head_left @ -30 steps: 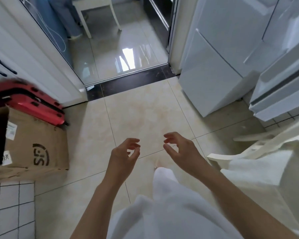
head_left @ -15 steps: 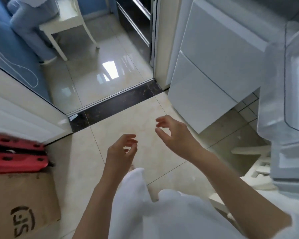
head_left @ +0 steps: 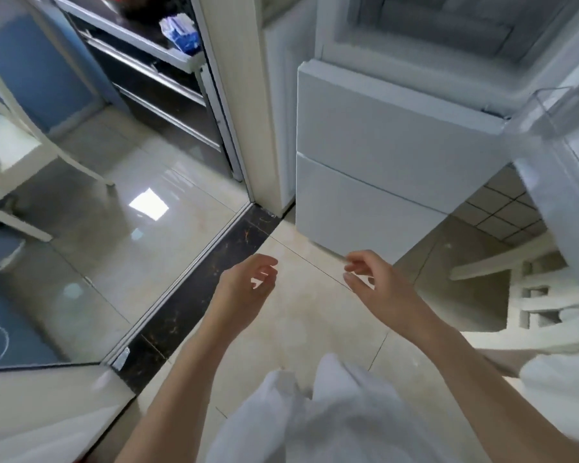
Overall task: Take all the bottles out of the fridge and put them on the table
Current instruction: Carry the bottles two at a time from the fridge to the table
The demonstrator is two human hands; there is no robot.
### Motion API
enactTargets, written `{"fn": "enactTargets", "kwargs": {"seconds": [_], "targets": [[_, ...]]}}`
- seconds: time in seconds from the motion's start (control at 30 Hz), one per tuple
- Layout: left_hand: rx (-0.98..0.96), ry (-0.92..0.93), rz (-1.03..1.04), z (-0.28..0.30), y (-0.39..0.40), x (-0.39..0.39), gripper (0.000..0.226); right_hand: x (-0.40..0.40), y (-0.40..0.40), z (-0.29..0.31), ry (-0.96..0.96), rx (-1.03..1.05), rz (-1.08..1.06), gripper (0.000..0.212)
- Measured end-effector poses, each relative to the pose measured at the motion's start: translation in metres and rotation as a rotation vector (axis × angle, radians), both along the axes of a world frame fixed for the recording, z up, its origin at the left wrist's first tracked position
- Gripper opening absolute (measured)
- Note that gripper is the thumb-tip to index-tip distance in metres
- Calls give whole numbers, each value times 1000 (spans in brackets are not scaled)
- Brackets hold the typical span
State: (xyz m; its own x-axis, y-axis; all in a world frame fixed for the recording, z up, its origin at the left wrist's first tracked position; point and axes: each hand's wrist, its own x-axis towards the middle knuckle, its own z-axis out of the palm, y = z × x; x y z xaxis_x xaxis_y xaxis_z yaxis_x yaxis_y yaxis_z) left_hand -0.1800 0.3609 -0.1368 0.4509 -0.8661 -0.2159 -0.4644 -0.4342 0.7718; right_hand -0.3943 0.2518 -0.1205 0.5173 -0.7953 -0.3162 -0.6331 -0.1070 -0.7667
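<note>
Both hands (head_left: 310, 284) loosely curled, empty

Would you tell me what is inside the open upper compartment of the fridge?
Only pale inner walls and ribbed moulding show inside the fridge. No bottle is visible, though most of the compartment lies beyond the frame. A clear door bin also looks empty.

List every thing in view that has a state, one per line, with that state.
fridge upper door: swung open
fridge lower drawers: both closed
left hand: empty, fingers loosely curled
right hand: empty, fingers loosely curled
bottles: none in view
</note>
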Motion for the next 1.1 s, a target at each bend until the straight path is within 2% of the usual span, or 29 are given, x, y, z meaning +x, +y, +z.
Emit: {"fn": "enactTargets", "kwargs": {"seconds": [0.17,0.3,0.5,0.73,1.1], "targets": [[-56,18,-113,13,-76,36,20,23,-40,12,-69,-29,-175,26],[-129,22,-190,25,-147,49,28,38,-87,26,-133,-91,-265,24],[-272,49,-246,59,-265,52,39,58,-178,55,-160,-243,-278,29],[-412,85,-286,81,-381,47,35,70,-281,88,-157,-339,-329,31],[-599,154,-357,144,-509,40,27,85,-385,133,-254,-568,-519,29]]}}
